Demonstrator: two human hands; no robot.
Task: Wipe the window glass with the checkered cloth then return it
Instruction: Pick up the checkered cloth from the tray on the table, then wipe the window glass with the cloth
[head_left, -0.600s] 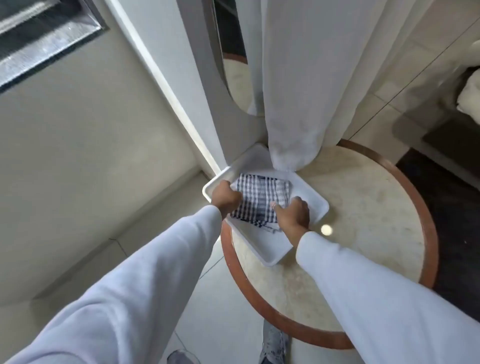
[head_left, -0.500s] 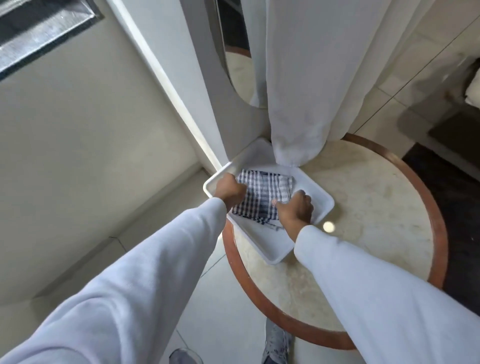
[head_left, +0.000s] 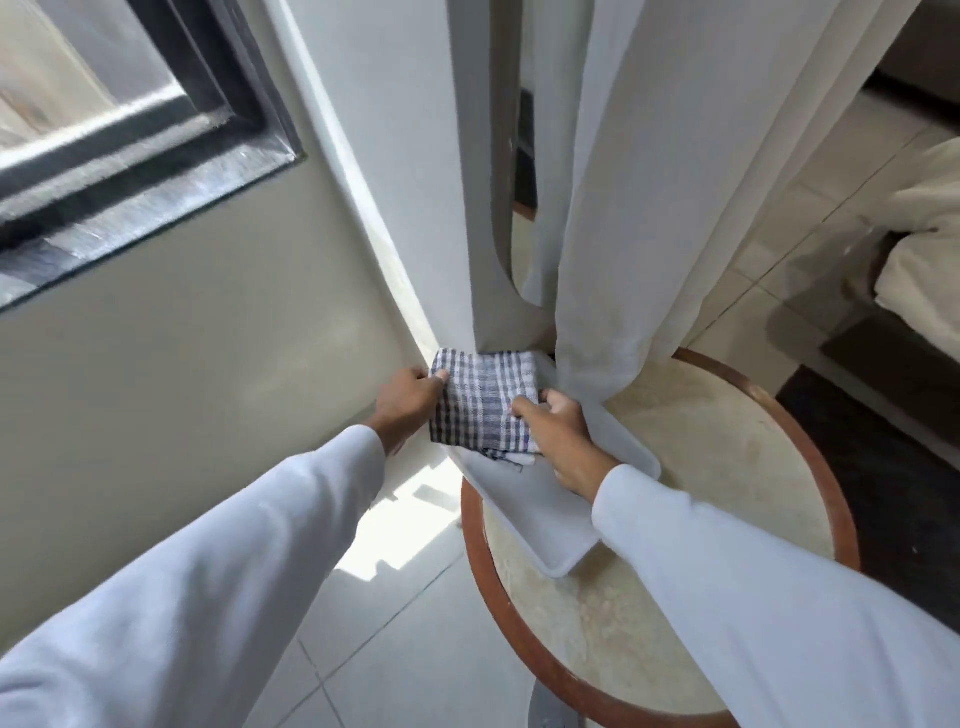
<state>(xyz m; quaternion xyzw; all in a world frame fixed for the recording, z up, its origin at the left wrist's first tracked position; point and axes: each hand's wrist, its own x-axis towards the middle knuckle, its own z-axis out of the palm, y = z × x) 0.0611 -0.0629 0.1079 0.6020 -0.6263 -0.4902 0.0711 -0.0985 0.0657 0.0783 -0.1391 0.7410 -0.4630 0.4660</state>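
While you hold the checkered cloth (head_left: 480, 402) folded between both hands, just above the white tray (head_left: 550, 525), watch the curtain (head_left: 623, 234) hanging close behind it: a careless lift could snag its hem or drag the tray off the round table (head_left: 727, 467). Your left hand (head_left: 410, 400) pinches the cloth's left edge, fingers closed on it; your right hand (head_left: 558, 436) grips the right edge likewise. As far as you can see, the tray holds nothing else. The window (head_left: 104, 130) waits up left.
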